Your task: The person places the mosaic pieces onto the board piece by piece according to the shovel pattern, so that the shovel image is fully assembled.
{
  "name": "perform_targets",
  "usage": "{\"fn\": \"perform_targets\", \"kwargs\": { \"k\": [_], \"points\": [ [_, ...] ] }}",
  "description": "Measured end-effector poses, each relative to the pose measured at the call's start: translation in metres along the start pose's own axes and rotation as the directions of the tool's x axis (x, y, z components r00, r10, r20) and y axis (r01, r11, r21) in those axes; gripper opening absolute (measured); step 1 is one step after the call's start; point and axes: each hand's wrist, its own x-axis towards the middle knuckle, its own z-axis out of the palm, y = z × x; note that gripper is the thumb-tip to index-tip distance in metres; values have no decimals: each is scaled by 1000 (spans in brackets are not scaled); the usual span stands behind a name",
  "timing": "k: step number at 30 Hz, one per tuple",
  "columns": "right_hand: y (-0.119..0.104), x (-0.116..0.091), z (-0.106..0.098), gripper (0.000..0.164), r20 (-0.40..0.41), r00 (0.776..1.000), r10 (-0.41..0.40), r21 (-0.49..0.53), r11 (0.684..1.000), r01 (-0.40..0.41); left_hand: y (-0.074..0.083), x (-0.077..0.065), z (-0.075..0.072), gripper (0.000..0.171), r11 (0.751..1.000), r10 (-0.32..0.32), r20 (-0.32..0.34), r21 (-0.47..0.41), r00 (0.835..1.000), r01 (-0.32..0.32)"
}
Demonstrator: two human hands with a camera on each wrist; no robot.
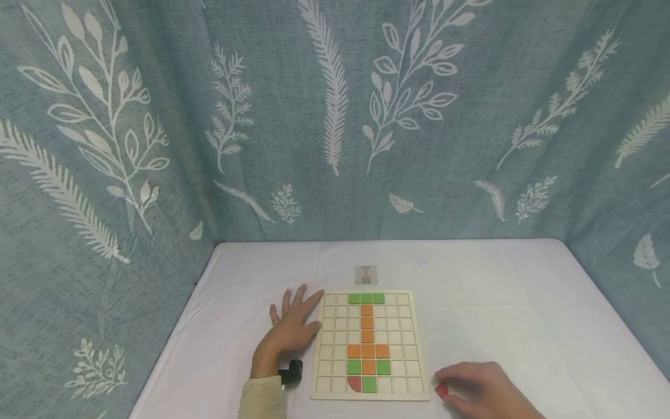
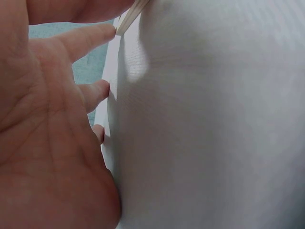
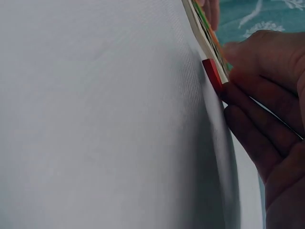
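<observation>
A square wooden grid board (image 1: 335,355) lies on the table. Green tiles (image 1: 366,298) form a short row at its top, and orange tiles (image 1: 367,322) run down the middle column and spread sideways lower down. More green tiles sit around the lower end, beside a red quarter-circle tile (image 1: 355,383) in the bottom row. My left hand (image 1: 293,333) rests with spread fingers at the board's left edge, index fingertip at the upper left corner. Right of the lower right corner, my right hand (image 1: 484,387) pinches a small red piece (image 3: 213,76) close over the tabletop.
A small card (image 1: 366,274) with a printed grid pattern lies just beyond the board's far edge. White cloth (image 1: 487,291) covers the table. A patterned blue-green curtain (image 1: 293,116) stands behind it and along both sides. A black device (image 1: 294,371) is strapped at the left wrist.
</observation>
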Motion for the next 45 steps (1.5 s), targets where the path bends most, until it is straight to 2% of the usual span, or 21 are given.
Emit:
{"fn": "perform_targets", "kwargs": {
  "k": [3,9,13,16,24,29,35,37,40,43,45],
  "points": [
    [4,-5,-1,34,-16,1000,-18,-11,1000,18,0,0,0,73,1000,-1,1,0,1000,1],
    [3,-14,-4,34,21,999,33,61,998,-34,0,0,1,72,1000,-10,6,2,1000,10],
    [1,-16,-2,41,-24,998,-60,122,991,63,0,1,1,72,1000,-15,8,4,1000,15],
    [0,-14,-1,43,-38,995,-91,132,987,95,0,1,0,72,1000,-15,8,5,1000,15],
    [-7,-5,0,34,73,997,6,121,993,-15,-1,3,2,72,1000,-24,12,13,1000,23],
    [-10,-3,2,31,46,999,-21,104,994,16,-1,2,2,72,1000,-24,12,7,1000,24],
    [-11,-2,4,24,36,999,4,72,997,-7,0,1,1,71,1000,-23,12,3,1000,23],
    [-10,-2,4,24,28,999,-18,68,998,16,0,1,1,71,1000,-24,14,4,1000,24],
    [-8,0,6,28,-15,993,-115,53,992,116,0,1,1,71,1000,-24,14,10,1000,24],
    [-8,6,8,35,-66,970,-233,34,971,235,-2,2,1,71,1000,-24,10,16,1000,24],
    [-9,12,9,37,-78,957,-281,32,958,284,-3,2,2,71,1000,-24,7,19,1000,24]
  ]
}}
